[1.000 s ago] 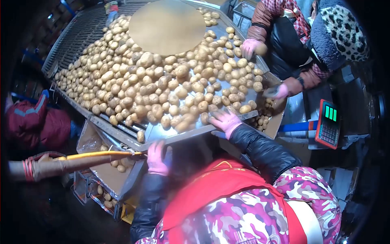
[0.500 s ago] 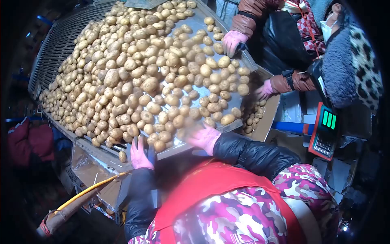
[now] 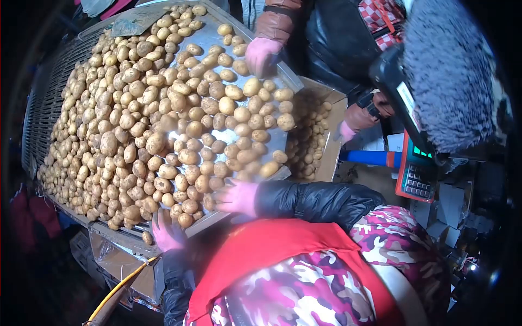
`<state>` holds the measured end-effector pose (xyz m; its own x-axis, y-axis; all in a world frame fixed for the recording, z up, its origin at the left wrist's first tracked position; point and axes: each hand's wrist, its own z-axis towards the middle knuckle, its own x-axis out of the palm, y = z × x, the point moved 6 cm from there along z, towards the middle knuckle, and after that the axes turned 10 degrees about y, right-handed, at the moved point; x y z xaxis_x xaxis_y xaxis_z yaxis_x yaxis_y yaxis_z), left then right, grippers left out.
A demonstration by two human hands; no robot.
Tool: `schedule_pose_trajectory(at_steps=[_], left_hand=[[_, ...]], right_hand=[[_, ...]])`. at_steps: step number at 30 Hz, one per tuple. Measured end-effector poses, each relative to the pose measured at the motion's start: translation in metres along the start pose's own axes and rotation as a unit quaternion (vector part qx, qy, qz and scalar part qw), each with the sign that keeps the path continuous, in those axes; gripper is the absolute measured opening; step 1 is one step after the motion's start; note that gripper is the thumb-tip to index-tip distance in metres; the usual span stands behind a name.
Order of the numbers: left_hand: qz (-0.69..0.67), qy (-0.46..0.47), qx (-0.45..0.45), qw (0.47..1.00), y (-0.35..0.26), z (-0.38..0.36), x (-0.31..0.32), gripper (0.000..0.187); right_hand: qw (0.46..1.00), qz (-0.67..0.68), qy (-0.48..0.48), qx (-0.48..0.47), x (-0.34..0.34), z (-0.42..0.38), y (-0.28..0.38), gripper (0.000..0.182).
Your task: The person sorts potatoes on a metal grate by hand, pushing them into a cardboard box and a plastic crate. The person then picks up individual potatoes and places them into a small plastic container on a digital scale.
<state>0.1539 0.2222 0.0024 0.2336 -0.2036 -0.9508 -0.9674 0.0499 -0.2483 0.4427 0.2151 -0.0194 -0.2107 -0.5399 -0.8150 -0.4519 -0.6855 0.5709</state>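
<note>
Potatoes (image 3: 125, 125) lie heaped over a sloping metal sorting table (image 3: 217, 24). My left hand (image 3: 167, 232), in a pink glove, rests at the table's near edge with fingers apart, close to the lowest potatoes. My right hand (image 3: 237, 198), gloved the same way, lies along the near rim beside the potatoes, its fingers stretched out to the left. Neither hand shows a potato in its grasp. A single small potato (image 3: 147, 237) sits at the edge just left of my left hand.
Across the table stands a co-worker, one gloved hand (image 3: 263, 56) on the far rim and the other (image 3: 347, 132) by a cardboard box (image 3: 333, 108) of potatoes. A scale display (image 3: 416, 171) is at right. A yellow tube (image 3: 120, 288) runs at lower left.
The view has shifted, so the table appears further left. My right hand has moved left along the rim, nearer my left hand. The co-worker's lower hand has drawn back to the box's edge.
</note>
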Motion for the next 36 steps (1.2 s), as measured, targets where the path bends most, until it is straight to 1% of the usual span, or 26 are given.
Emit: schedule_pose_trajectory(at_steps=[1, 2, 4, 5, 6, 7, 8, 10, 13, 16, 18, 19, 20, 21, 22, 23, 24, 25, 26, 28, 31, 34, 36], left_hand=[[-0.003, 0.001, -0.002, 1.0, -0.001, 0.0, -0.001, 0.06], [-0.001, 0.033, -0.042, 0.999, 0.001, -0.003, -0.001, 0.062], [-0.002, 0.027, -0.045, 0.999, 0.025, -0.005, 0.014, 0.064], [-0.002, 0.027, -0.065, 0.998, 0.03, -0.006, 0.02, 0.065], [-0.001, 0.028, -0.083, 0.996, 0.034, -0.006, 0.022, 0.067], [-0.001, 0.033, -0.064, 0.997, 0.026, -0.006, 0.016, 0.067], [0.003, 0.032, -0.047, 0.998, 0.024, -0.005, 0.013, 0.067], [-0.023, 0.042, -0.047, 0.998, 0.031, -0.002, 0.016, 0.065], [-0.01, 0.05, -0.041, 0.998, 0.029, 0.0, 0.016, 0.065], [-0.019, 0.047, -0.029, 0.998, 0.034, 0.004, 0.022, 0.067], [-0.018, 0.046, -0.031, 0.998, 0.045, 0.002, 0.024, 0.069], [0.002, 0.053, -0.028, 0.998, 0.028, 0.001, 0.014, 0.074], [0.013, -0.007, 0.044, 0.999, 0.039, -0.001, 0.024, 0.073], [0.044, 0.034, -0.017, 0.998, 0.003, 0.0, 0.003, 0.07], [0.018, 0.046, -0.019, 0.999, -0.001, 0.002, 0.003, 0.069], [0.033, 0.005, -0.008, 0.999, 0.025, 0.0, 0.017, 0.07], [0.013, 0.031, -0.039, 0.999, -0.002, -0.005, -0.007, 0.066], [0.0, 0.014, -0.031, 0.999, 0.001, -0.005, -0.006, 0.063], [0.006, -0.005, -0.033, 0.999, 0.002, -0.007, -0.004, 0.062], [0.007, -0.019, -0.037, 0.999, 0.009, -0.003, 0.002, 0.063], [-0.005, -0.042, -0.041, 0.998, 0.004, -0.008, -0.002, 0.063], [-0.029, -0.033, -0.056, 0.997, 0.005, -0.01, -0.003, 0.064], [-0.026, -0.042, -0.049, 0.998, 0.013, -0.009, 0.001, 0.065]], right_hand=[[1.0, -0.006, 0.011, 0.001, 0.0, 0.002, -0.001, 0.061], [1.0, -0.014, 0.022, 0.008, -0.001, 0.001, -0.003, 0.061], [0.999, -0.012, 0.021, -0.022, -0.007, 0.001, -0.002, 0.053], [0.999, 0.002, 0.046, -0.013, -0.009, -0.001, -0.003, 0.053], [0.999, -0.031, 0.028, -0.007, 0.004, 0.003, -0.007, 0.054], [1.0, -0.015, -0.01, -0.02, 0.001, -0.002, -0.008, 0.054], [0.999, -0.033, 0.008, -0.014, -0.002, 0.001, -0.006, 0.053], [0.997, -0.047, -0.042, -0.037, 0.005, 0.001, -0.008, 0.053], [0.996, -0.083, -0.021, -0.036, 0.008, 0.0, -0.011, 0.053], [0.995, -0.089, -0.027, -0.032, -0.004, -0.006, -0.008, 0.048], [0.99, -0.123, -0.058, -0.028, 0.007, -0.004, -0.015, 0.045], [0.987, -0.137, -0.074, -0.041, 0.01, 0.003, -0.016, 0.044], [0.991, -0.112, -0.065, -0.018, 0.013, 0.003, -0.018, 0.045], [0.999, -0.023, 0.029, 0.029, 0.012, 0.004, -0.02, 0.048], [0.997, -0.071, 0.004, 0.001, 0.002, -0.002, -0.015, 0.051], [0.994, -0.109, 0.01, -0.008, -0.003, -0.001, -0.011, 0.049], [0.993, -0.052, 0.102, 0.027, -0.014, -0.001, -0.008, 0.049], [0.994, -0.089, 0.058, 0.016, -0.003, -0.001, -0.012, 0.05], [0.996, -0.039, 0.079, 0.014, -0.007, -0.001, -0.011, 0.053], [0.999, -0.041, 0.024, -0.006, -0.001, -0.001, -0.014, 0.053], [1.0, -0.019, 0.004, -0.022, -0.005, -0.002, -0.014, 0.052], [0.999, -0.022, 0.033, -0.02, -0.025, -0.005, -0.004, 0.048], [0.999, -0.031, 0.019, -0.029, -0.023, 0.0, -0.002, 0.046]])
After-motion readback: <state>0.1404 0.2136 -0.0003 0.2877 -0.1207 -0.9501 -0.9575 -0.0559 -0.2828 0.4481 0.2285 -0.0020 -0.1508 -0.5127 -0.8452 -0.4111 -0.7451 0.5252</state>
